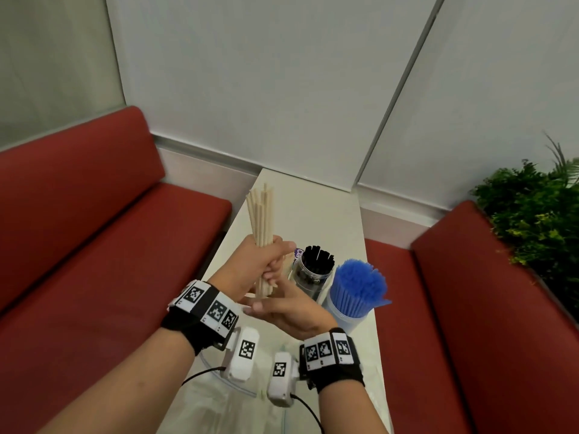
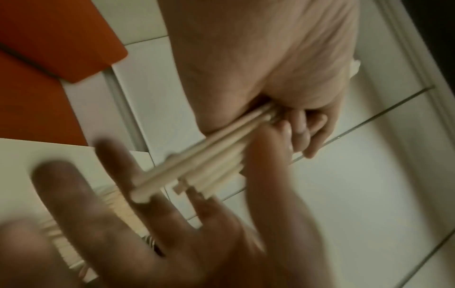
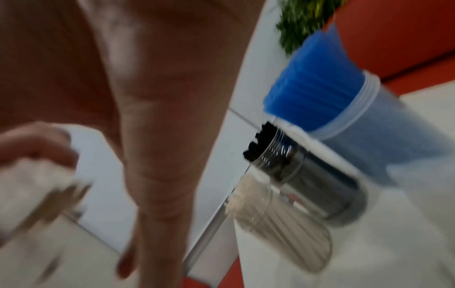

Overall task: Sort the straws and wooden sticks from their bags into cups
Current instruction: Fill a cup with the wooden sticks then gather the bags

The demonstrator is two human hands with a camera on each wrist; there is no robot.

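Blue straws [image 1: 360, 288] and black straws [image 1: 318, 260] stood sorted; left hand [image 1: 266, 261] gripped wooden sticks [image 1: 261, 214] (uncupped), right hand [image 1: 288, 311] flat beneath.

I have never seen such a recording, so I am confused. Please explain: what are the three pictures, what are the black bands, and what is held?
No machine here: a person works with bare hands. The black wrist bands carry small cameras. One picture comes from a head camera, the other two from the wrists. The left hand grips a bundle of pale wooden sticks, upright. The right hand is open, its palm under the bundle's lower ends. On the narrow white table stand a clear jar of black straws and a translucent plastic cup of blue straws. The right wrist picture also shows a clear jar of pale sticks.
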